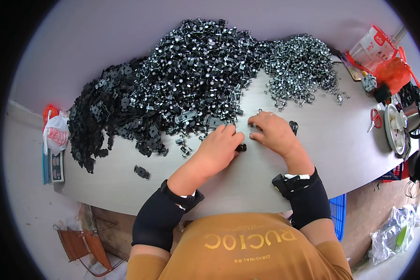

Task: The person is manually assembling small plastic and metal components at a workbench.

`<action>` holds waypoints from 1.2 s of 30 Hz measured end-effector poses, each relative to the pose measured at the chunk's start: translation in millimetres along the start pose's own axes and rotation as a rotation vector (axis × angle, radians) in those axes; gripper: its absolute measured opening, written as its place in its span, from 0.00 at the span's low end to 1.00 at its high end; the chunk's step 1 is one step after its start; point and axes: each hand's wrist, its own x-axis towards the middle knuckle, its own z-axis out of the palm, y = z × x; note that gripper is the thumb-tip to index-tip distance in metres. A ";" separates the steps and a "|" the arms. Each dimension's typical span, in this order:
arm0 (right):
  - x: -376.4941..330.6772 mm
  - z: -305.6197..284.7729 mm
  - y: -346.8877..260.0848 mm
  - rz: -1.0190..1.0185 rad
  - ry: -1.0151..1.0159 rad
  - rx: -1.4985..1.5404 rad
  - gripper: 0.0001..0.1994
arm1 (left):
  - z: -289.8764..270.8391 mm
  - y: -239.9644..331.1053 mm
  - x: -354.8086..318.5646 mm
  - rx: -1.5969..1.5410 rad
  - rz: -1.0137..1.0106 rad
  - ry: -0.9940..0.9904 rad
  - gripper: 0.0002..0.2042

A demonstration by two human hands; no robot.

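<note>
My left hand (221,145) is at the middle of the table, fingers bent and closed on a small black part (241,147), mostly covered by the fingers. Just to its right my right hand (276,134) curves over the tabletop, thumb and forefinger apart with nothing visible between them. Beyond both hands rises a large heap of small black-and-silver parts (196,65). Flat black plastic plates (102,102) are piled at its left. A smaller pile of shiny metal pieces (301,65) lies at the back right. One black part (293,127) rests beside my right hand.
A single black plate (141,172) and a few loose metal parts (185,150) lie left of my hands. Red-handled scissors (374,119), a white dish (395,129) and a red plastic bag (393,74) are on the right. A white bag (57,134) is at the left edge.
</note>
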 end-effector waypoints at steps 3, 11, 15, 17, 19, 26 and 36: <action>-2.4 -12.5 -7.3 0.012 0.113 0.184 0.18 | 2.9 -12.8 0.7 -0.375 -0.254 0.078 0.12; -5.2 -4.8 -29.5 -0.181 0.195 0.237 0.18 | 14.4 -21.1 -4.6 -1.464 -0.501 0.041 0.04; -2.4 -1.4 -31.4 -0.184 0.143 0.054 0.19 | 23.1 -23.3 -5.1 -1.416 -0.477 0.052 0.02; -1.7 -4.2 -30.3 -0.177 0.133 0.074 0.18 | 18.5 -23.4 -7.7 -1.551 -0.494 0.055 0.04; -2.5 -2.2 -28.1 -0.173 0.120 0.098 0.18 | 20.8 -25.0 -9.5 -1.573 -0.464 0.057 0.04; -2.3 4.0 -36.5 -0.009 0.044 0.328 0.17 | 22.3 -31.1 -15.2 -1.613 -0.396 0.048 0.05; 8.0 -7.4 -12.7 0.273 -0.092 0.588 0.10 | 26.4 -25.6 -13.5 -1.633 -0.361 -0.146 0.05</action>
